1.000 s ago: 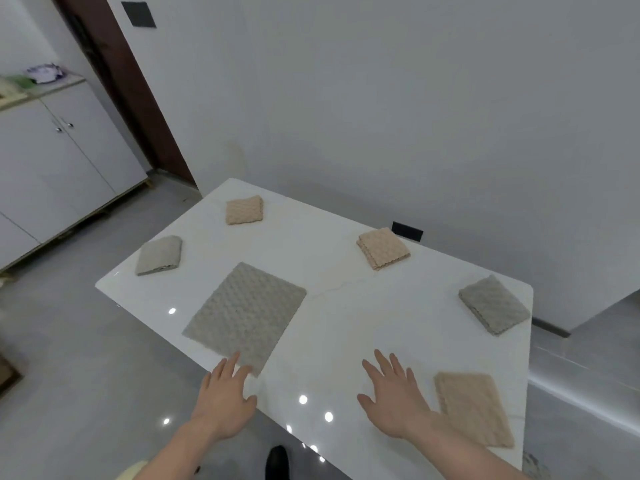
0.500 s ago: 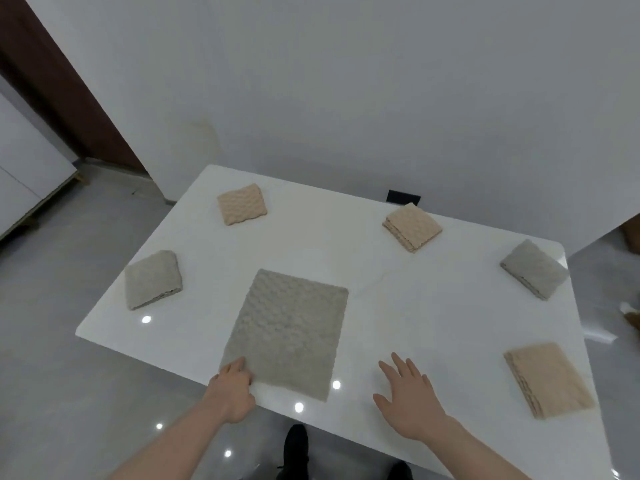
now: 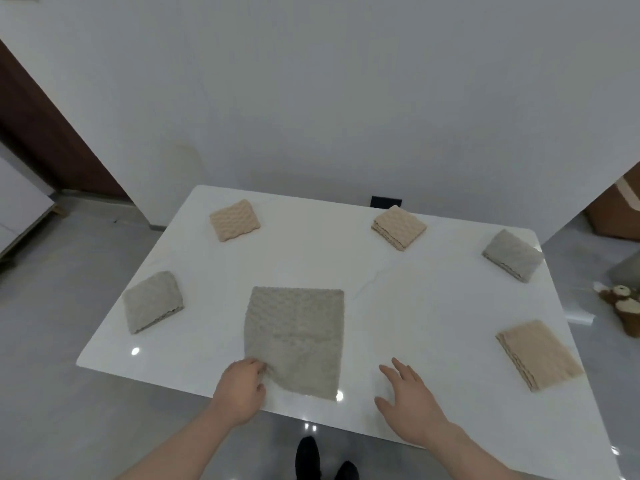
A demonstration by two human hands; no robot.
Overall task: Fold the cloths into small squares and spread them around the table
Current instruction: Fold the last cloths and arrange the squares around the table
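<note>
Left hand [image 3: 239, 388]: fingers [image 3: 254, 365] curled, pinching the near-left corner of the unfolded grey cloth [image 3: 296, 337], which puckers slightly there. Right hand [image 3: 407, 398]: fingers straight and spread, holding nothing, hovering over or resting on bare worktop [image 3: 415, 306] just right of that cloth; contact cannot be told. The unfolded grey cloth lies flat at the near middle of the white worktop, its near edge close to the worktop's edge. Five folded cloths sit around it, all well apart from each other: a folded grey cloth [image 3: 152, 301] at the left edge, a folded beige cloth [image 3: 234, 220] at the far left, another folded beige square [image 3: 398, 227] at the far middle, a folded grey square [image 3: 512, 255] at the far-right corner, and a larger beige folded cloth [image 3: 538, 355] at the near right. Beyond the worktop: a plain white wall [image 3: 329, 98], a black socket plate [image 3: 385, 201] behind the far edge, a plush toy [image 3: 621, 304] on the grey floor to the right, dark shoes [image 3: 325, 462] below.
</note>
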